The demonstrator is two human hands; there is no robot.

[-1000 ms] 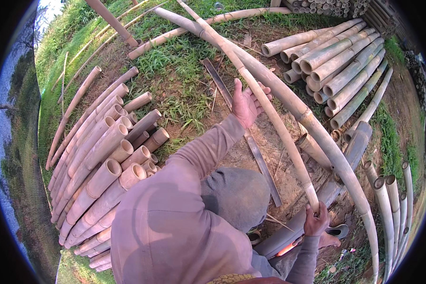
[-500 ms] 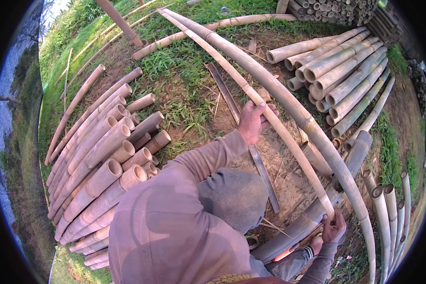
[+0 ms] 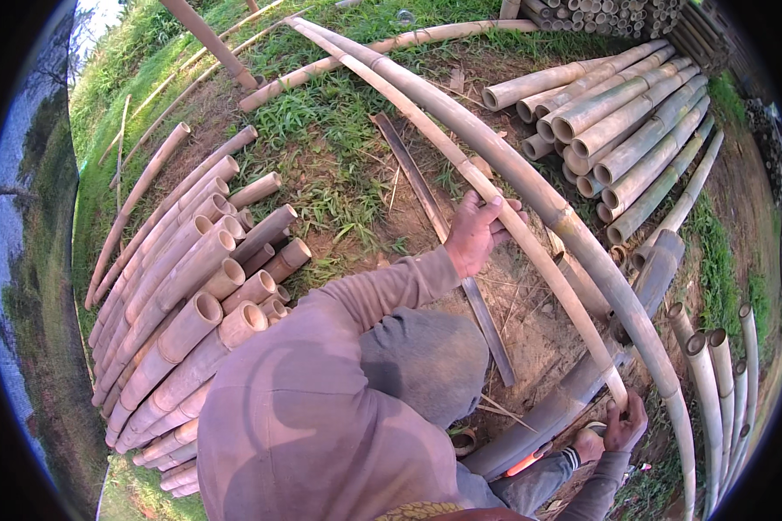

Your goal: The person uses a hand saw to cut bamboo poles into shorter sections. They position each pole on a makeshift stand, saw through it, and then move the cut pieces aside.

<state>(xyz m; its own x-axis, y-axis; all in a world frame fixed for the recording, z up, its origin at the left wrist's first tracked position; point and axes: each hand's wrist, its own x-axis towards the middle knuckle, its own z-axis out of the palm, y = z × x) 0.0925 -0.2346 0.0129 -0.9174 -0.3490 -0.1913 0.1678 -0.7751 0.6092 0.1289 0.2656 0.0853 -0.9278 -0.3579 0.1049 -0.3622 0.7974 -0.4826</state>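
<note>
A long, slender bamboo pole [image 3: 543,259] runs from the far grass down to the near right. My left hand [image 3: 476,233] is closed around it partway along, thumb on top and fingers beneath. At its near end my right hand [image 3: 626,424] grips the pole with fingers and thumb. A thicker bamboo pole [image 3: 595,252] lies alongside on the right, and the two meet near their far ends. Below the right hand's end, a thick dark bamboo log [image 3: 543,417] rests on the ground. An orange object [image 3: 527,460] lies by my lower leg, partly hidden.
Stacked bamboo poles [image 3: 182,326] fill the left side, and another pile [image 3: 617,130] lies at the far right. Several upright-looking poles [image 3: 723,382] stand at the near right. A dark flat strip [image 3: 447,239] crosses the dirt beside my knee. A leaning post [image 3: 208,42] stands at the far left.
My right hand and the near end of the slender pole have shifted slightly right. My left hand has moved a little right and down along with the pole.
</note>
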